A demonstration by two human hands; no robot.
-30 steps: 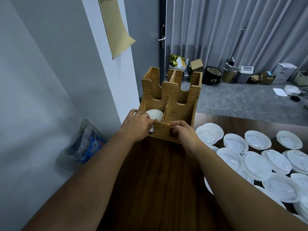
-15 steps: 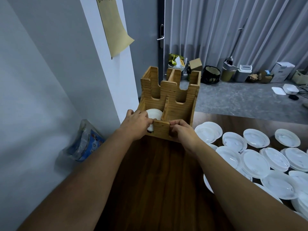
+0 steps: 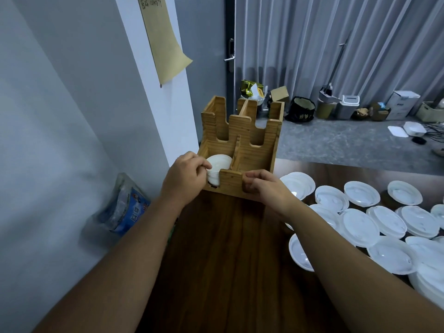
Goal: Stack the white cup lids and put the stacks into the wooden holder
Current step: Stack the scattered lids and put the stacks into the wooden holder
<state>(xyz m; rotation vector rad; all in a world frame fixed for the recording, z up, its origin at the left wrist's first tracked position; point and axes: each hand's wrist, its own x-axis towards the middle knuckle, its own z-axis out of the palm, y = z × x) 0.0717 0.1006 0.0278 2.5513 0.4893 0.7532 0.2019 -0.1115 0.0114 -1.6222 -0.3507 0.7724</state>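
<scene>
— Item one: where is the stack, against your grip?

— Stack (image 3: 217, 168) of white lids, standing in the holder's (image 3: 242, 145) front-left compartment. My left hand (image 3: 186, 177) is at the holder's front-left corner, thumb and fingertips curled onto the stack's near edge at the open slot. My right hand (image 3: 265, 188) is at the holder's front-right slot, fingers curled over the low front wall; it pinches the wood, not the lids.

— Item two: the holder?

— Pale wood, notched walls, a divider down the middle, more compartments behind. It stands on the table (image 3: 228, 248), at the far left corner.

— Item three: loose lids?

— Loose lids (image 3: 360, 222), right of the holder, spread on the table, many overlapping, thin and round with raised rims.

— Item four: any writing?

— Paper sheet (image 3: 163, 42) on the wall above the holder: handwriting at the top, too small for me to read. Bag (image 3: 125, 205) left of the holder, below table level, clear plastic with a blue printed label; the print is illegible.

— Look of the stack?

— Plain white, its top face tilted toward me, ribbed edges visible through the slot.
</scene>
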